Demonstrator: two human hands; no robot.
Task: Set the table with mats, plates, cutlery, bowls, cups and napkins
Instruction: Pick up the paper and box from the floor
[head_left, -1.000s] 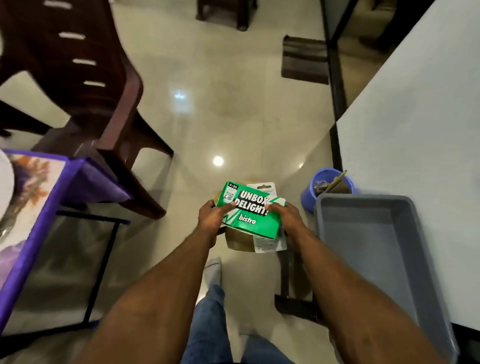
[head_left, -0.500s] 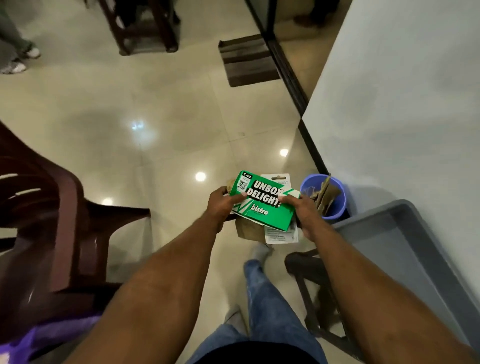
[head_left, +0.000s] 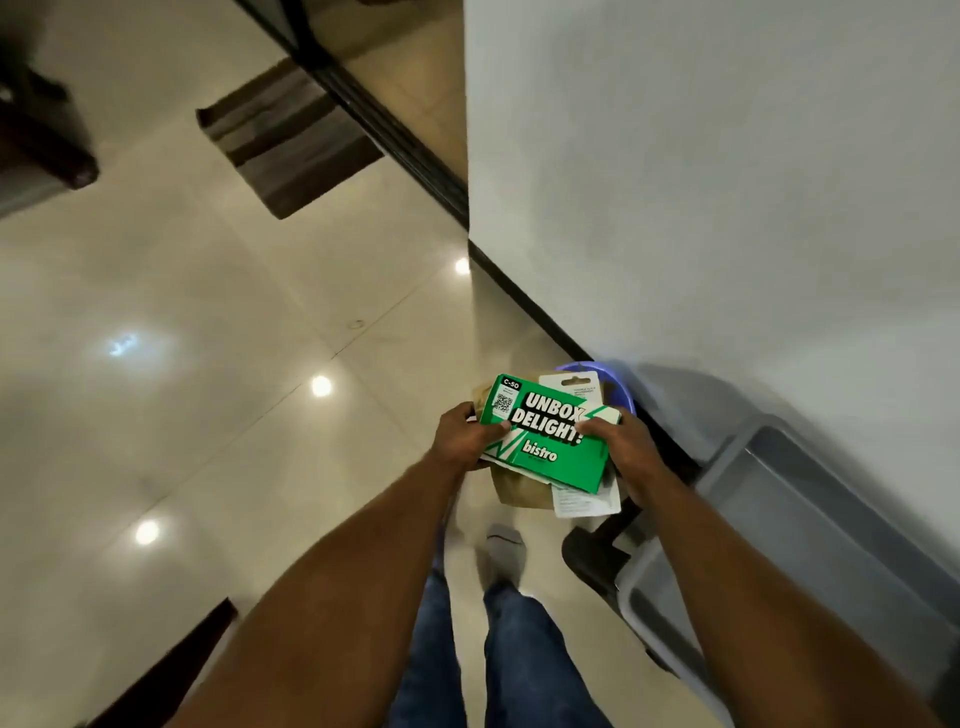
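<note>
I hold a stack of flattened packaging in both hands at waist height. On top lies a green carton printed "UNBOX DELIGHT! bistro". Under it are a brown paper piece and a white hang card. My left hand grips the stack's left edge with the thumb on the green carton. At the right edge, my right hand holds it the same way. The stack hangs just above a blue bin on the floor, which it mostly hides.
A grey plastic tub stands on a dark stand at the right, against the white wall. A brown doormat lies ahead by a dark door frame. Dark chair legs stand at the upper left. My feet are on glossy tile.
I have turned right and stepped toward the wall. The purple-edged table and the brown chair have left view. The packaging stack now hangs over the blue bin, still in both hands.
</note>
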